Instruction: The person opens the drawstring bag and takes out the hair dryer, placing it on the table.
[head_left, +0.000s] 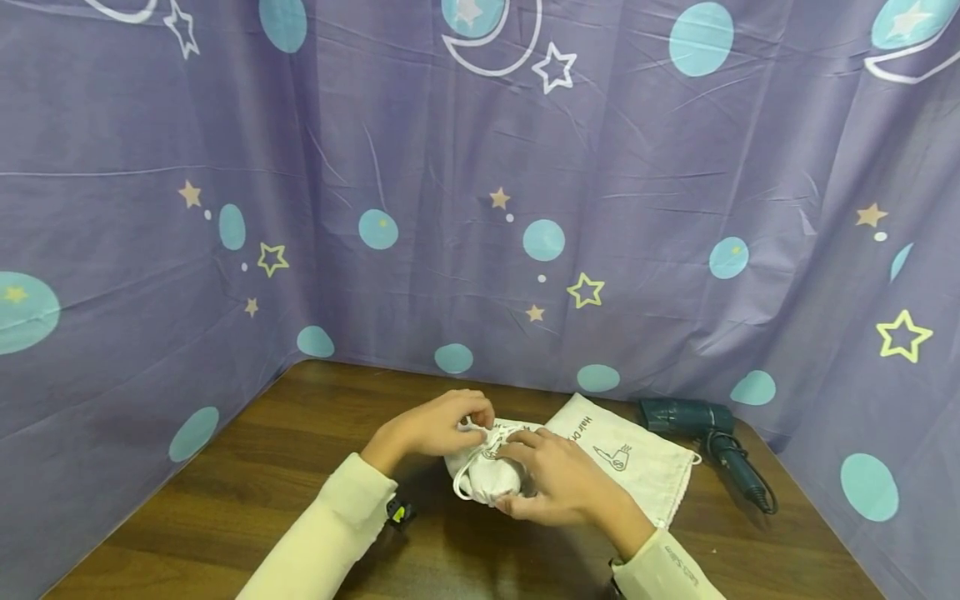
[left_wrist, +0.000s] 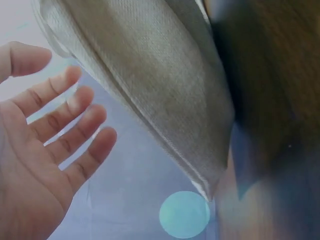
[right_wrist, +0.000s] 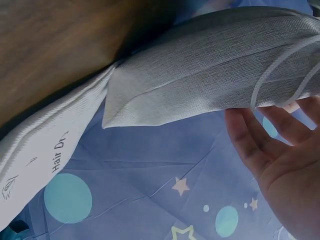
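A plump white drawstring bag [head_left: 495, 481] lies on the table between my hands, its cord [head_left: 463, 483] looped over the near side. Partly covered print shows on top. My left hand [head_left: 446, 421] hovers at the bag's left, thumb and fingers loosely bent; the left wrist view shows them spread and apart from the bag [left_wrist: 165, 85]. From the right, my right hand [head_left: 558, 479] touches the bag, fingertips over its top and thumb at its near end. In the right wrist view, extended fingers meet the edge of the bag [right_wrist: 190, 80] beside the cord [right_wrist: 280, 60].
A flat white pouch [head_left: 637, 467], printed with a hair dryer drawing, lies right of the bag. Beyond it a dark green hair dryer [head_left: 686, 417] with a coiled cord [head_left: 726, 450] rests near the table's right edge. Purple patterned curtains [head_left: 450, 167] enclose the wooden table [head_left: 322, 425].
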